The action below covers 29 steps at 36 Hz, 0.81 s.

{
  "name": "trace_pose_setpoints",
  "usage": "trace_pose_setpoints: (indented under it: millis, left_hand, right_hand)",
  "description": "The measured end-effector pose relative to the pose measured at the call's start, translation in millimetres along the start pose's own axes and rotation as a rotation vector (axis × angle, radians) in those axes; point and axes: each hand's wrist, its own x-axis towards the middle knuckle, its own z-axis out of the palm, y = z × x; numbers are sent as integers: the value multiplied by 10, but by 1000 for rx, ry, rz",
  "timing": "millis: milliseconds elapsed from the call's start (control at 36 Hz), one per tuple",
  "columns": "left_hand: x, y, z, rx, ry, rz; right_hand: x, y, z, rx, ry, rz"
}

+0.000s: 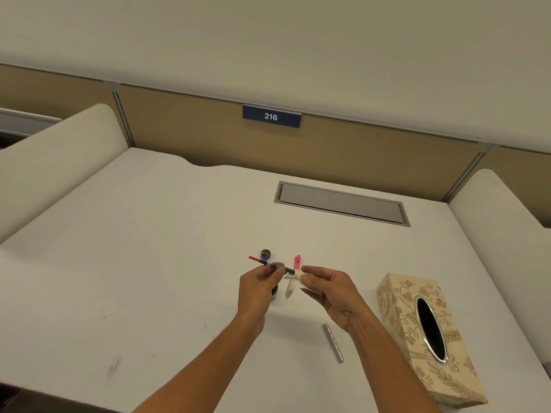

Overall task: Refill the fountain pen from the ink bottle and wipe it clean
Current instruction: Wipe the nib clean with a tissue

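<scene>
**Wiping the pen's front end with a tissue above the desk**

The white desk (149,263) fills the lower field, closed at 12 o'clock by a tan partition (357,144) that carries a blue plate (271,116) reading "216". A grey hatch (341,203) is let into the desktop at about 1 o'clock from the hands.

A patterned tissue box (429,338) lies flat at 4 o'clock from the hands, its oval opening facing up.

The left hand (256,286) and the right hand (328,289) meet just above the desk near the centre of the view. The left hand's fingers curl round the middle of the fountain pen (269,265), a slim dark barrel with a red end. The pen lies nearly level, its red end pointing to 10 o'clock and its other end running toward the right hand.

The right hand pinches a white tissue (293,286) between thumb and fingers; the tissue wraps the pen's near end, which is hidden inside it, and a loose corner hangs down toward 6 o'clock.

A silver pen sleeve (334,342) lies on the desk at 5 o'clock from the hands, well apart from them and near the tissue box.

A dark ink bottle (274,292) stands on the desk directly beneath the left hand, mostly covered by it.

A round bottle cap (266,254) rests at 12 o'clock from the left hand, just beyond the pen.

A small pink piece (297,261) stands at 12 o'clock from the tissue; what it is cannot be told.
</scene>
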Motion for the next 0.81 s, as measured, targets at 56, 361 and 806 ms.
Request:
trace_pose_setpoints:
  millis: [56,361,806]
  left_hand:
    - [1,-7,-2,-1,-6,-5]
    - [14,-31,-33,-8,-28,0]
    - [-7,-19,-48,-44,-29,-19]
  right_hand:
    - [-4,-5,1,-32,13,-9]
    - [11,30,36,-271,81,-139]
    - [46,126,105,-565,148,-320]
